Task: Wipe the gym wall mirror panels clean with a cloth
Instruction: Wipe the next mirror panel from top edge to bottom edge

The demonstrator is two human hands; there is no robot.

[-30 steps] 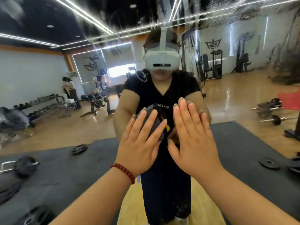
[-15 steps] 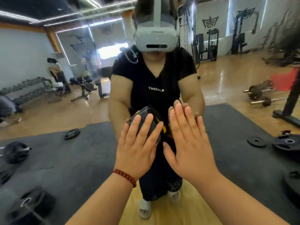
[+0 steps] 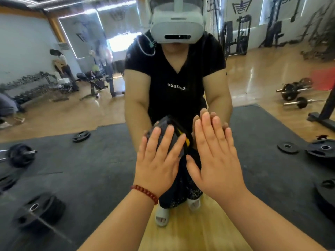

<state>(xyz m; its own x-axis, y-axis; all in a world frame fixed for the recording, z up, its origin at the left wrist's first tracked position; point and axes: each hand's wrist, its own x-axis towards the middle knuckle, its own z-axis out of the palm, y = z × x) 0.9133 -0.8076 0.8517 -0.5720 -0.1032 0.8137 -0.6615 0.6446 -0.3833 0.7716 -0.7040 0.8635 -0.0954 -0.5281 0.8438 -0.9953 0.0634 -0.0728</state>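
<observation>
Flat and straight-fingered, my left hand (image 3: 159,163) presses the dark cloth (image 3: 167,132) against the mirror (image 3: 272,73); nothing is gripped. My right hand (image 3: 215,156) lies equally flat on the glass just beside it, holding nothing. Cloth position: low centre of this panel, under the left fingers. Progress, as I judge it: streaks and haze show on the upper glass, so this panel is partly done at most. Other panels cannot be assessed.

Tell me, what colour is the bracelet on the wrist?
The bracelet is dark red beads, worn on the left hand's wrist. The head view shows it best.
</observation>
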